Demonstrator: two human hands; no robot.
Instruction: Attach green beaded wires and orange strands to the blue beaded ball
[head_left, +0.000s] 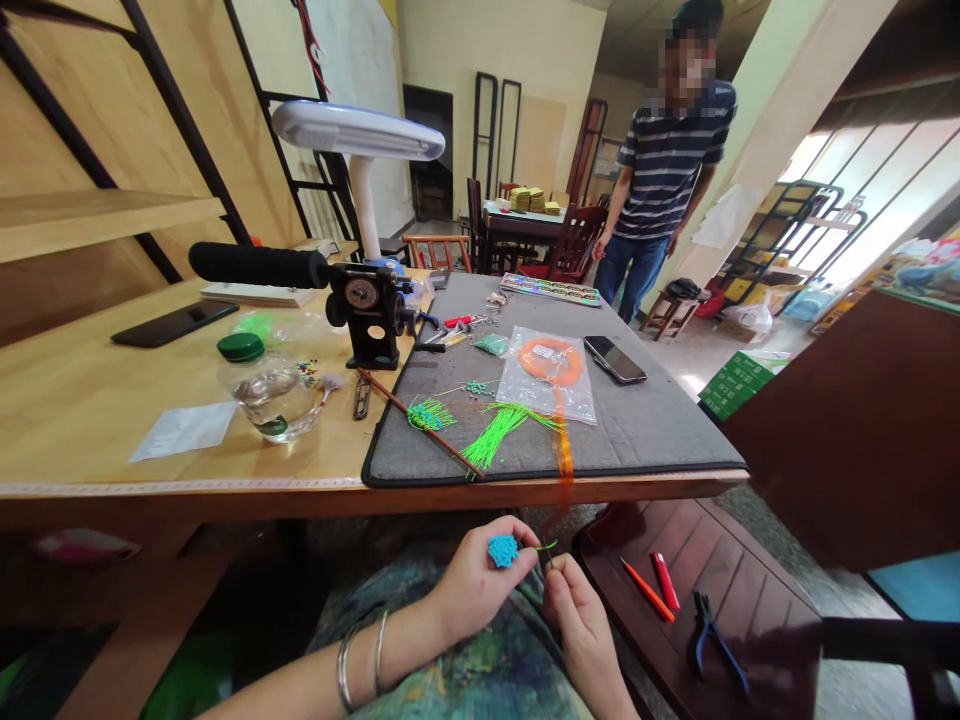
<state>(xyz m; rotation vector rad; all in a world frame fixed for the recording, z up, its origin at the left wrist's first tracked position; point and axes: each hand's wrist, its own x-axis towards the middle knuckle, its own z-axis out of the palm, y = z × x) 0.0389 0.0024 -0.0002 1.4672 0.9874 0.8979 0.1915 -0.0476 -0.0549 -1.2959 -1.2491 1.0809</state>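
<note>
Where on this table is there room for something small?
The grey mat has a bare patch at front right, bordered by the phone, orange strands and front edge. Another is the wooden tabletop left of the white paper. The mat's front middle is crowded: brown stick, green strands and clear bag lie close together.

Left fingers (520,530) hold a blue beaded cluster (502,551); right fingers (571,575) pinch a thin dark piece (547,553).

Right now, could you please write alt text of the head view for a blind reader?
The left hand holds a blue cluster; the right hand pinches a thin dark thing. Beyond, green strands and a phone lie on a grey mat.
</note>
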